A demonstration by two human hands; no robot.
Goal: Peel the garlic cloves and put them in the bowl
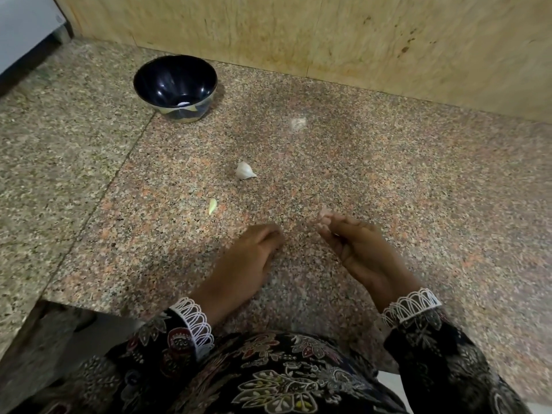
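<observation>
Hands over a speckled granite counter (388, 162), seen from the head cam. Left hand (248, 261) lies low, w/ its back up and fingers pressed together, tips curled under at the stone; whether they hold anything can't be told. Right hand (355, 249) is raised just beside it, palm turned inward, fingertips bunched and pinching a small pale scrap (323, 211), prob. garlic skin, though it's blurred. The two hands are apart, a bare strip of counter between them.

An unpeeled white clove (245, 170) sits on the counter ahead of the hands, near the middle. A smaller peeled, yellowish clove (212, 206) lies nearer the left hand, to its front-left, not touching it. Another faint whitish scrap of skin (298, 123) rests farther back, to the right of the bowl.

The dark bowl (143, 82) stands upright at the back left, close to the tan wall panel (328, 40). Inside, at the bottom, a pale bit (183, 103) shows; can't tell if it's a clove or a glint.

Both wrists wear dark floral sleeves (433, 348) w/ white lace cuffs (197, 321). A grey-white edge (24, 28) fills the upper left corner.
</observation>
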